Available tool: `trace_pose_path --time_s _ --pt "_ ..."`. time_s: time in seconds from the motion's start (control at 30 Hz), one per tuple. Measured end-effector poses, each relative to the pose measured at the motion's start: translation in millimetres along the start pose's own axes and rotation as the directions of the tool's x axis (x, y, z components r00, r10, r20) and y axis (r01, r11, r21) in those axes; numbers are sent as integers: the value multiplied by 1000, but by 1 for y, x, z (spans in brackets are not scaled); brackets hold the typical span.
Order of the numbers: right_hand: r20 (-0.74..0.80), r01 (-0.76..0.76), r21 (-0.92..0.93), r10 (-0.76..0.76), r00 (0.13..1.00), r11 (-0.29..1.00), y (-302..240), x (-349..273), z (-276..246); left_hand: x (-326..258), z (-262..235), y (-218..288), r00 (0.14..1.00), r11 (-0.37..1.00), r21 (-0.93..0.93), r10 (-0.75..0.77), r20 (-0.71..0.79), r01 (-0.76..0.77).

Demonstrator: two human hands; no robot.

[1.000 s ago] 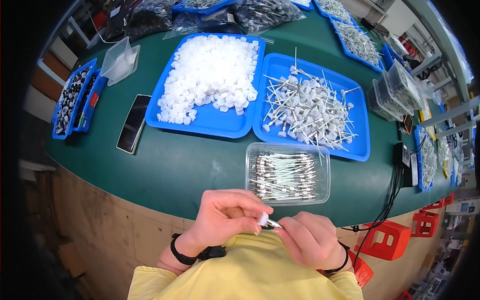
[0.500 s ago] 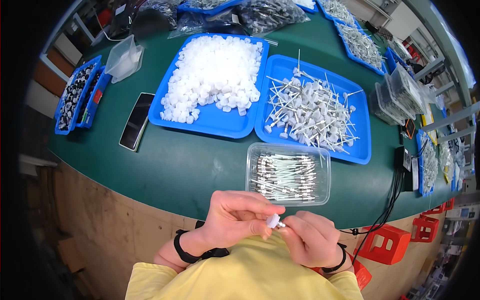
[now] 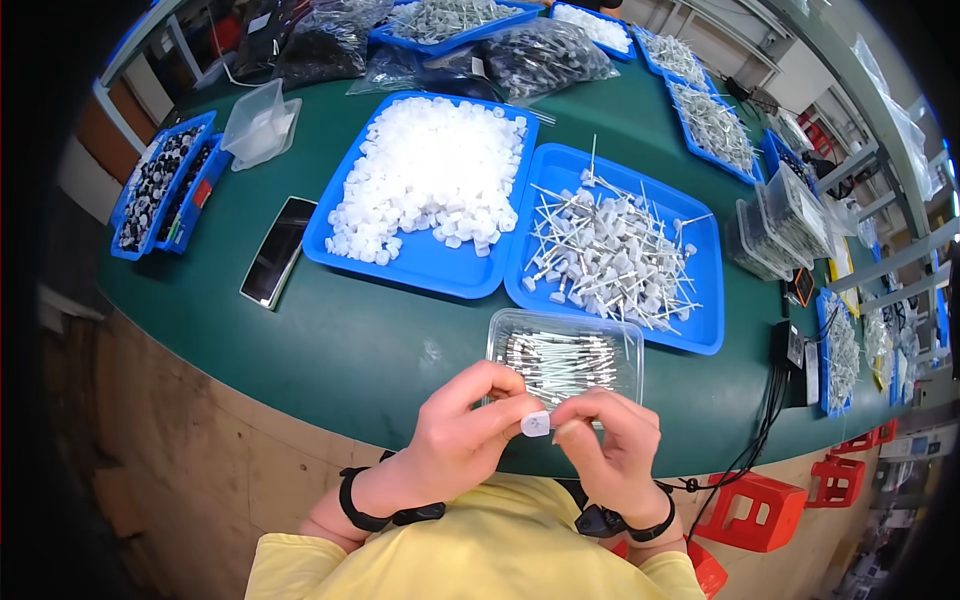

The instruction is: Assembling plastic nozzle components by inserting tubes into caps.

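Between my hands is a small white plastic cap (image 3: 536, 424), its face turned toward me. My left hand (image 3: 462, 432) pinches it between thumb and fingertips. My right hand (image 3: 615, 445) is closed, thumb and index finger meeting at the cap's right edge; whatever lies between them is hidden. Just behind my hands stands a clear plastic box (image 3: 641, 365) of thin rods (image 3: 562, 360) with pale green middles and metal ends. Beyond it, a blue tray (image 3: 708, 325) holds a pile of white caps with thin rods (image 3: 610, 250). Left of that, another blue tray (image 3: 440, 280) holds loose white caps (image 3: 430, 170).
A phone (image 3: 276, 252) lies left of the trays, near blue bins of black and white parts (image 3: 160, 190) and clear empty containers (image 3: 258, 125). Bagged parts (image 3: 550, 60) sit at the back. Right are stacked clear boxes (image 3: 780, 225), black cables (image 3: 765, 420) and red stools (image 3: 755, 510).
My hands have risen slightly toward the clear box, and the cap has turned so its face shows. The metal piece seen on it earlier is now hidden. The view has shifted a little.
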State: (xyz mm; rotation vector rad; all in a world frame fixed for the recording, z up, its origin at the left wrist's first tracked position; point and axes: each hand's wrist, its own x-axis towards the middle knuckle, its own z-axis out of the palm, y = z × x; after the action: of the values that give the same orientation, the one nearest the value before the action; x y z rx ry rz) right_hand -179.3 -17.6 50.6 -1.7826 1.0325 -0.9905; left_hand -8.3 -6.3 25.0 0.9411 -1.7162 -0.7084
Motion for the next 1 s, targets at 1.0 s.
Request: trace_pose_path --time_s 1.0 --pt "-440 -144 -212 37 897 967 43 28 -95 64 -27 -62 996 893 449 18 -89 24"
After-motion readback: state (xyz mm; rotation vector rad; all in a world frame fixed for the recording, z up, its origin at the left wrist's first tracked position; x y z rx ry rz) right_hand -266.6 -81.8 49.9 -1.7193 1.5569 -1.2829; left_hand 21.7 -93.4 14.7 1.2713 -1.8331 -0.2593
